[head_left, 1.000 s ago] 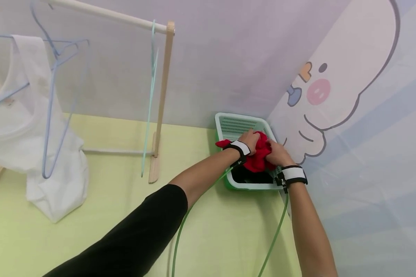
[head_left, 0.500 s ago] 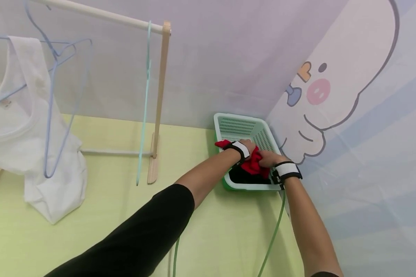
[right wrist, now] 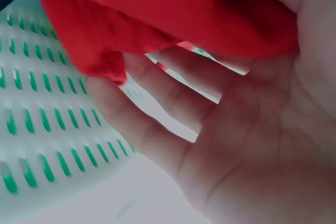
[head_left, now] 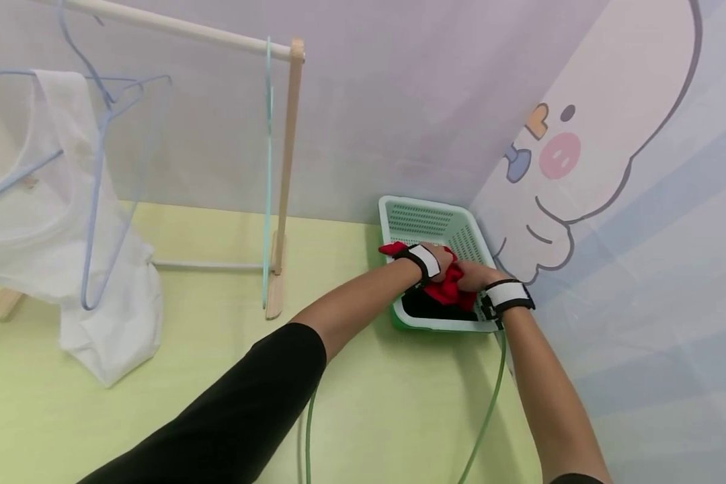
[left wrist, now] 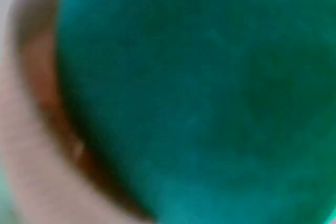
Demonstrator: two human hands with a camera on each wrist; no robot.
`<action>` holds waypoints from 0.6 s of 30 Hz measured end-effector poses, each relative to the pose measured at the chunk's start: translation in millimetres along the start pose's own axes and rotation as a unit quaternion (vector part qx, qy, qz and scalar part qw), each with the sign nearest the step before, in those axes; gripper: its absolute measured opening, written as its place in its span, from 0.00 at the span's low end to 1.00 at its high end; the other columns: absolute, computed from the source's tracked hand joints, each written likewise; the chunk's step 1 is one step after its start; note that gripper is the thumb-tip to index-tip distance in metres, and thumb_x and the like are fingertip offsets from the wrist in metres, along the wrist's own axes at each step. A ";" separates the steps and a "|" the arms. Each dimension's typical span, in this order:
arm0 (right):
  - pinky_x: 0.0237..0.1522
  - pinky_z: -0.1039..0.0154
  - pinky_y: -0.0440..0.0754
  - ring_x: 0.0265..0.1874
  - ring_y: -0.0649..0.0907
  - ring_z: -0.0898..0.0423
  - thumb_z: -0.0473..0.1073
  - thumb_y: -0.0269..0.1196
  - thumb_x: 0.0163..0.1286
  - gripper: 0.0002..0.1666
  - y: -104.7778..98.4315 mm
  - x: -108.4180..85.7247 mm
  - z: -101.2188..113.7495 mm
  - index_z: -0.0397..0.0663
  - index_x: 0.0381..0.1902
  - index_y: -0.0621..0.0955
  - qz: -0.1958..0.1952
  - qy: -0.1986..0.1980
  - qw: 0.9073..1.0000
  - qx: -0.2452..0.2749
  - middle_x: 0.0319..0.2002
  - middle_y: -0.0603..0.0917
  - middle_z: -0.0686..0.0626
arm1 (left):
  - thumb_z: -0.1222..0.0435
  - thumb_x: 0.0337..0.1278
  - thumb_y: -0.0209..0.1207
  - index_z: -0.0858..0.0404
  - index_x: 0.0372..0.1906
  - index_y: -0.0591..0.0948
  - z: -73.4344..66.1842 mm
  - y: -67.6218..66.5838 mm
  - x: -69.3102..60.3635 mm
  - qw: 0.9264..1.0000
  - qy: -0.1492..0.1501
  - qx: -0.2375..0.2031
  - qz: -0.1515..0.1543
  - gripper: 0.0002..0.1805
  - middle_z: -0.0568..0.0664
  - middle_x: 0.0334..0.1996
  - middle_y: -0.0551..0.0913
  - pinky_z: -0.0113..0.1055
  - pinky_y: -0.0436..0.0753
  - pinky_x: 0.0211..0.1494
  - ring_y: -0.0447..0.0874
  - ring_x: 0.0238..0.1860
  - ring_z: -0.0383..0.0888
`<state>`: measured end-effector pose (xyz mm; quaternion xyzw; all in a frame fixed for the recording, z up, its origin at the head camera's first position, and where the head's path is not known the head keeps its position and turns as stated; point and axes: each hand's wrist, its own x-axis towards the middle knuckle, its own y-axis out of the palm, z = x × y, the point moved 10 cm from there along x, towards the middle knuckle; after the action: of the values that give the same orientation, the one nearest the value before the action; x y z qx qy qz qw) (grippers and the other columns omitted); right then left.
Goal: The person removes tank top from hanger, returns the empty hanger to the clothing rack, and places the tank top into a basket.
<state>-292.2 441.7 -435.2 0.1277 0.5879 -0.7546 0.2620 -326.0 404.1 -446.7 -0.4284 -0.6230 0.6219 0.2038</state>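
Observation:
A red cloth [head_left: 444, 291] lies bunched in a pale green plastic basket [head_left: 426, 203], one corner poking out over the left rim. My left hand [head_left: 439, 259] grips the cloth from above, its fingertips hidden. From the other side, my right hand [head_left: 476, 275] holds the cloth between thumb and fingers. The right wrist view shows the red fabric [right wrist: 157, 14] across the fingers of the right hand [right wrist: 236, 124], beside the slotted basket wall [right wrist: 52, 135]. Something black [head_left: 429, 306] lies beneath the cloth. A blurred teal surface [left wrist: 184, 87] fills most of the left wrist view.
To the left stands a clothes rack with a white rail [head_left: 187, 27] and a wooden upright [head_left: 288, 148]. A white tank top [head_left: 109, 282], a blue hanger [head_left: 91, 222] and a turquoise hanger [head_left: 268, 181] hang there. Walls [head_left: 351, 134] close off the back and right.
Both hands have sunk lower into the basket with the red cloth, the right hand shifting slightly left at first. In the last half second they have hardly moved.

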 end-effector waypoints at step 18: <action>0.55 0.40 0.79 0.57 0.80 0.34 0.29 0.58 0.73 0.31 -29.8 -27.9 59.4 0.25 0.73 0.71 -0.067 -0.075 0.995 -0.020 0.64 0.78 0.26 | 0.56 0.82 0.55 0.55 0.62 0.84 -1.5 -47.6 -115.8 0.991 0.011 0.056 -0.122 0.16 0.50 0.55 0.86 0.40 0.84 0.50 0.86 0.49 0.45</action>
<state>-278.5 396.9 -380.4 0.0256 0.5888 -0.7661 0.2565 -274.5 320.5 -369.0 -0.3438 -0.6325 0.6216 0.3090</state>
